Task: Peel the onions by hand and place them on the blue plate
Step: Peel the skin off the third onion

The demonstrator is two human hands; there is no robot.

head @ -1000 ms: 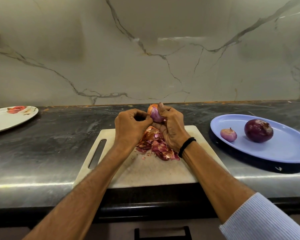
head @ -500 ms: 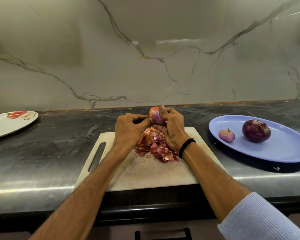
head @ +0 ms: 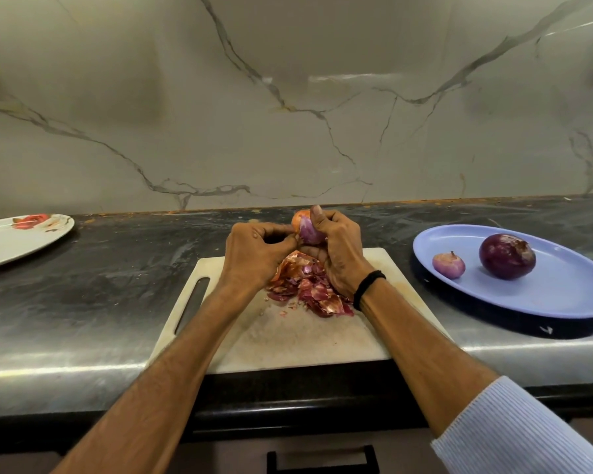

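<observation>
Left hand (head: 254, 254) has closed in over the last second: thumb and fingertips now pinch the left side of the small half-peeled red onion (head: 308, 230). Right hand (head: 339, 254) hasn't shifted, fingers curled round the bulb, one fingertip up over its top. Onion is in mid-air at frame centre, over the far edge of the pale rectangular plastic cutting board (head: 305, 336), above the heap of dry red-brown skins (head: 308, 285).

Risks, my read:
- Bare purple flesh looks slick. A hard tug on the orange skin left on top could pop the bulb out of the right hand onto the board or the dark glossy stone counter (head: 117, 285), where it may roll.
- Skin could tear off in flakes, not a sheet, so more passes and more scraps.
- Heap sits right under both wrists, so a forearm sweep pushes it off the board.

Room: oval blue plastic plate (head: 562, 302) at right of frame, apart from the board. It holds a small pale-purple onion (head: 448, 265) and a large dark-purple onion (head: 507, 256) toward its far left. Its near-right part is bare, space for this one. Path from hands to plate looks unobstructed. Plate's near rim is near the counter's front edge, so don't nudge it. White oval plate with red flower print (head: 14, 241) is at far left, out of the way.
</observation>
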